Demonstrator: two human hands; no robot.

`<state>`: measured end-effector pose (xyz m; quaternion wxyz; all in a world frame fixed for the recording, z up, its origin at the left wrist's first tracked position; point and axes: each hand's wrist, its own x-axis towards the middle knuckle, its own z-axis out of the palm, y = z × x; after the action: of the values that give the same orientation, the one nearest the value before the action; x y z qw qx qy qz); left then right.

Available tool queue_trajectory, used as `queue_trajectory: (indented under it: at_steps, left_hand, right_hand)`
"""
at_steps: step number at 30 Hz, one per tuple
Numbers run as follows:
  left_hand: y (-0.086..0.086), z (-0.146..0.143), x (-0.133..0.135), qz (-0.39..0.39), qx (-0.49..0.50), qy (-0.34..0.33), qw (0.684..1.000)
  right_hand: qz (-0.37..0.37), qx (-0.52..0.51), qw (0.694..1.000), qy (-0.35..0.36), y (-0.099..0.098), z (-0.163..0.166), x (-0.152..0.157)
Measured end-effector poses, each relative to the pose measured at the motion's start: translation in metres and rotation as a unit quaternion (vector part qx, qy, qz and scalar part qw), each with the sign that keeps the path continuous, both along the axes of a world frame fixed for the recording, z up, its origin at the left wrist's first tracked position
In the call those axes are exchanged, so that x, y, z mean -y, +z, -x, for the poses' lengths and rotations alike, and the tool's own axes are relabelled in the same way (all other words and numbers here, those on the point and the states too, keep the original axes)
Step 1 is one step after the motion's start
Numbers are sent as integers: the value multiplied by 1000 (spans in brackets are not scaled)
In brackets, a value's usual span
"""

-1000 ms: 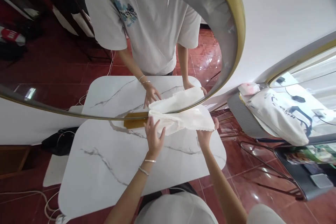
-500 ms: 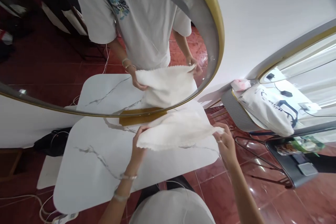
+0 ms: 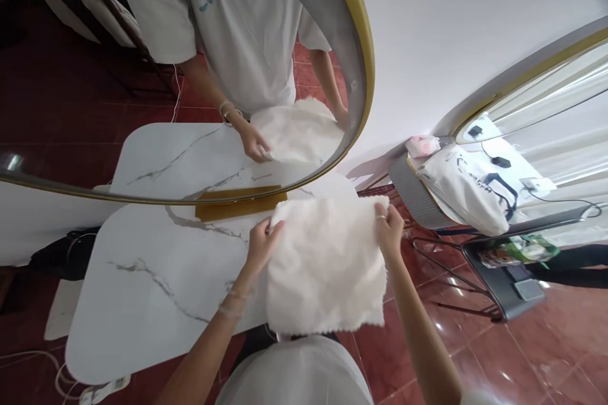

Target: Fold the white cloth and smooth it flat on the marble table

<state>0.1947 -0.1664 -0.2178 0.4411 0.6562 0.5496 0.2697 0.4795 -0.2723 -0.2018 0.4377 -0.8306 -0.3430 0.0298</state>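
Note:
A white cloth (image 3: 327, 266) with a wavy edge hangs spread out between my hands, over the right end of the marble-patterned table (image 3: 142, 310). My left hand (image 3: 263, 243) pinches its upper left corner. At the upper right corner, my right hand (image 3: 389, 230) grips the cloth between thumb and fingers. The lower edge of the cloth falls towards my lap, past the front of the table. In the big mirror (image 3: 266, 44) the same cloth and both arms show in reflection.
A gold mirror base (image 3: 242, 204) stands on the back of the table. To the right are a ribbed grey stand (image 3: 418, 196) with a white bag (image 3: 463, 186) and a pink-white packet (image 3: 422, 145), and a black chair (image 3: 508, 291) with things on it. Cables (image 3: 57, 370) lie at lower left.
The cloth was bunched and stretched sideways above the table; now it is opened out and hangs down flat. Both hands hold its upper corners, and the view has shifted slightly right.

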Motion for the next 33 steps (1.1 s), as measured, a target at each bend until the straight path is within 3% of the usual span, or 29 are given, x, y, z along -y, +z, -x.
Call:
queue_trajectory:
  at_steps: [4,7,9,12,14,19,24,26,28,31,33]
  left_hand:
    - [-31,-19,-8,-119,-69,25,990]
    - [-45,-28,4,-233,-127,-68,962]
    - [-55,-36,8,-267,-155,-144,940]
    - [-72,-51,4,-269,-177,-165,932]
    - [-79,-61,-4,-261,-193,-157,933]
    - [-88,-89,-47,-227,-237,-136,935]
    - [-95,-109,-92,-213,-241,-156,934]
    - [-94,-108,-87,-219,-246,-174,928]
    - [-90,-98,-65,-242,-241,-222,913]
    - [-84,-72,-20,-278,-218,-275,894]
    - [-84,-58,4,-273,-216,-263,900]
  right_hand:
    - [29,26,999,37,-41,-12,-35]
    - [56,80,991,89,-63,14,-32]
    - [128,107,977,136,-78,40,-26]
    - [274,100,943,158,-96,65,-26]
    - [331,109,925,153,-103,67,-36]
    - [316,161,919,172,-108,41,-84]
    - [308,158,918,192,-110,19,-131]
    - [313,148,917,196,-110,12,-135]
    - [315,138,916,207,-109,8,-124]
    - [305,151,913,226,-107,10,-81]
    - [295,171,909,240,-105,15,-41]
